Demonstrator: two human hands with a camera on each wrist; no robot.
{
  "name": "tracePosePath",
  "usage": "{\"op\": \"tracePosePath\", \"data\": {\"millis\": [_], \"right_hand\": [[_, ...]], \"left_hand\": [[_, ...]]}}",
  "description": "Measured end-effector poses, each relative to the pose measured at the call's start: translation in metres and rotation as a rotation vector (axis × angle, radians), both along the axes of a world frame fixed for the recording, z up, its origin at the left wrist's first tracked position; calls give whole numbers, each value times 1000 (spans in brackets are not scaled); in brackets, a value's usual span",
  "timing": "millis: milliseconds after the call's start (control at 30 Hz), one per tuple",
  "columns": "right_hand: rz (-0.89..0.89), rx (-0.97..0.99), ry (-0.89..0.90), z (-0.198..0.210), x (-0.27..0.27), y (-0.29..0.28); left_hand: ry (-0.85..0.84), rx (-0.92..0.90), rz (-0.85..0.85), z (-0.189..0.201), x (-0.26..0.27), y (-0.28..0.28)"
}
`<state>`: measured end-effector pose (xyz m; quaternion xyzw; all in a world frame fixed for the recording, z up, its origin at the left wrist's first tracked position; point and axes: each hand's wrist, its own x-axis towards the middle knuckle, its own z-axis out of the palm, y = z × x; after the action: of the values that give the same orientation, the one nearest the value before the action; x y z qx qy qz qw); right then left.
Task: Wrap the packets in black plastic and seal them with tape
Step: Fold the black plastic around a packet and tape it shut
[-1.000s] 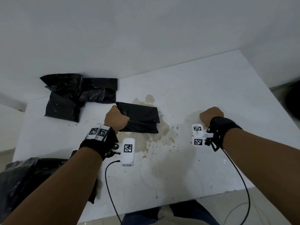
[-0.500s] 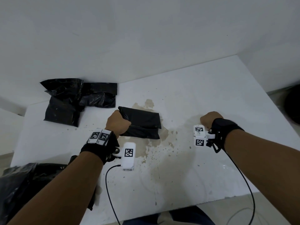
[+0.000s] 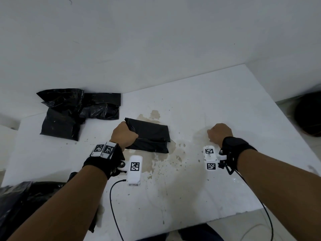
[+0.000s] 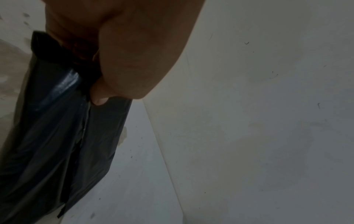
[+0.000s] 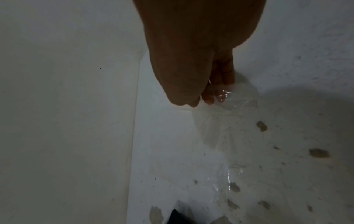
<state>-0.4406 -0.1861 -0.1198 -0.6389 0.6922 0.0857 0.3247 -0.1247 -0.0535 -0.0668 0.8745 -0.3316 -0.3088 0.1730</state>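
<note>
Nearest, loose black plastic (image 3: 19, 202) is seen draped over the bench (image 3: 191, 197) edge at left. Mid-bench, the wrapped packet (image 3: 151, 134) is gripped at its left end by the left hand (image 3: 124, 135), fingers curled round it. A clear tape strip (image 5: 222, 97) is pinched by the right hand (image 3: 219, 133), well apart from the packet. Farther back left, two more black packets (image 3: 73, 113) are piled together.

Dark round object (image 3: 309, 117) cut off at right edge; black plastic heap (image 3: 20, 206) cropped bottom-left.
</note>
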Motion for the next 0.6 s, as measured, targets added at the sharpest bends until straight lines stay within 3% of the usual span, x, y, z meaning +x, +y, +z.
{"op": "tracePosePath", "data": {"millis": [133, 267, 433, 533, 600], "right_hand": [[-107, -49, -91, 19, 5, -6], [-149, 83, -178, 41, 3, -11], [-85, 208, -99, 39, -8, -15], [114, 142, 54, 42, -8, -8], [72, 155, 81, 49, -3, -5]], "left_hand": [[7, -4, 1, 2, 1, -1], [27, 8, 12, 3, 6, -1], [37, -7, 20, 5, 10, 0], [42, -8, 32, 6, 14, 2], [43, -5, 21, 6, 17, 3]]}}
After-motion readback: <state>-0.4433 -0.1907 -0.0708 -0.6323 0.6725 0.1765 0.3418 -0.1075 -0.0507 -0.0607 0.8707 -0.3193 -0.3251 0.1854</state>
